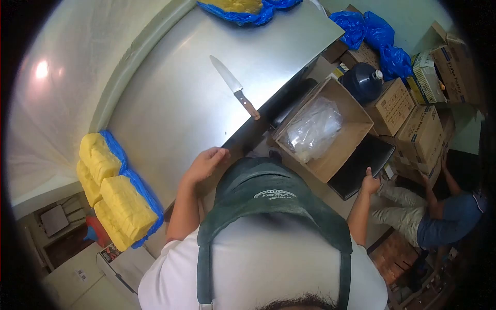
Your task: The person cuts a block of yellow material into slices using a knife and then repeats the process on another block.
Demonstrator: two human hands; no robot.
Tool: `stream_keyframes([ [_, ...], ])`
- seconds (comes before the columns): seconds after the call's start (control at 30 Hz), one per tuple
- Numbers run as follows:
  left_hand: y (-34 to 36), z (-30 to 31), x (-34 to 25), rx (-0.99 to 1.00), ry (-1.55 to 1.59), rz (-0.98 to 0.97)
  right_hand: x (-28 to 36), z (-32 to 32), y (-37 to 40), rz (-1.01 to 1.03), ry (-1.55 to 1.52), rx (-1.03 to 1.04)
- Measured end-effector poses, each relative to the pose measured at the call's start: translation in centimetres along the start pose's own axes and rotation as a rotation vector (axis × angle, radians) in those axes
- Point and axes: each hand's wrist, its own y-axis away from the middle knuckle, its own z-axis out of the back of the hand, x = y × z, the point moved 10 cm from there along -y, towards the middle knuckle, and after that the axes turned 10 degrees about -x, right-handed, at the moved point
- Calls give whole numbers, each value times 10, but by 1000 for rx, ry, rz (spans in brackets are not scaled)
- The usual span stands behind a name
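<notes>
My left hand [207, 163] is at the near edge of the metal table [170, 103], its fingers curled together; whether they hold anything is too small to tell. My right hand [370, 182] grips the edge of a black tray [361, 165] beside an open cardboard box [351, 124]. Crumpled clear plastic [315, 126] lies inside the box. A knife [232, 85] with a wooden handle rests on the table, its handle at the near edge. Yellow blocks [124, 206] sit on blue plastic [147, 199] at the table's left end.
At the far edge is more yellow material [235, 5] on blue plastic. Cardboard boxes [421, 137], blue bags [380, 33] and a dark bottle [360, 82] crowd the right. Another person [449, 219] reaches toward the boxes there. A plastic sheet [57, 103] hangs at the left.
</notes>
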Motion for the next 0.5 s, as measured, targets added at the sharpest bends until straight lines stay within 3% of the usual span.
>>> stream_keyframes([
  [0.07, 5, 13, -17, -10, 32, -1, -7, 2, -8, 55, -9, -31],
  [0.13, -1, 32, -15, -10, 52, 26, -2, -4, -4, -159, -88, 48],
  [0.23, -12, 62, -14, -15, 7, -30, 42, 14, 24, -202, -18, 32],
  [0.27, -15, 71, -15, -31, 67, -82, 44, 19, 22, -156, 149, -5],
  [0.5, -25, 114, -22, -55, 184, -117, 31, 15, 8, -8, 307, -106],
])
